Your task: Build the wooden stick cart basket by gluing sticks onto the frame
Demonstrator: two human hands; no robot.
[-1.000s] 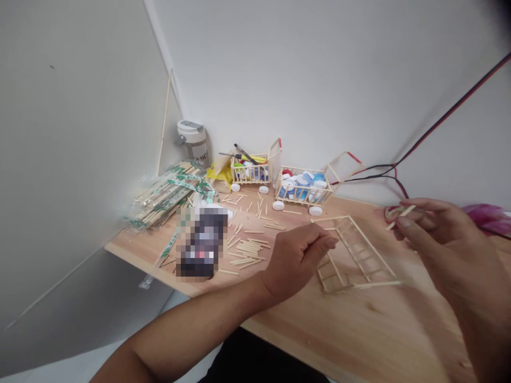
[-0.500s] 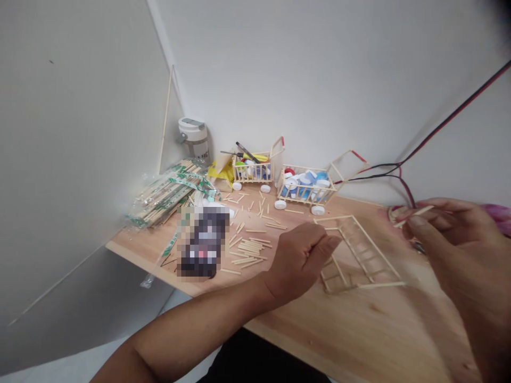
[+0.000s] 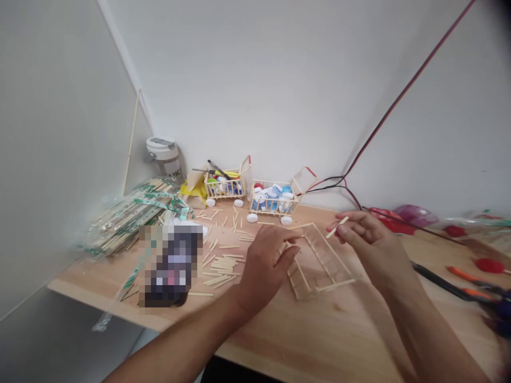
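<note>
My right hand (image 3: 371, 242) pinches a short wooden stick (image 3: 337, 227) between thumb and fingertips, raised above the far right corner of a small stick frame (image 3: 335, 285). This open, box-like frame of thin sticks rests on the wooden table. My left hand (image 3: 263, 260) is at the frame's left side, thumb and index finger apart, with no object visible between them. Whether its fingertips touch the frame I cannot tell. Left of that hand lies a pile of short sticks (image 3: 223, 264), with more scattered behind it.
Two little stick carts (image 3: 273, 205) on white wheels, filled with bottle caps, stand by the wall. At left are a blurred-out phone (image 3: 171, 266), bagged sticks (image 3: 128, 215) and a white lidded container (image 3: 163, 157). Orange-and-black-handled tools (image 3: 459, 284) lie at right, below cables (image 3: 399, 101).
The view has shifted right. My right hand has brought the stick leftward, nearer the frame. My left hand has opened its thumb and index finger beside the frame.
</note>
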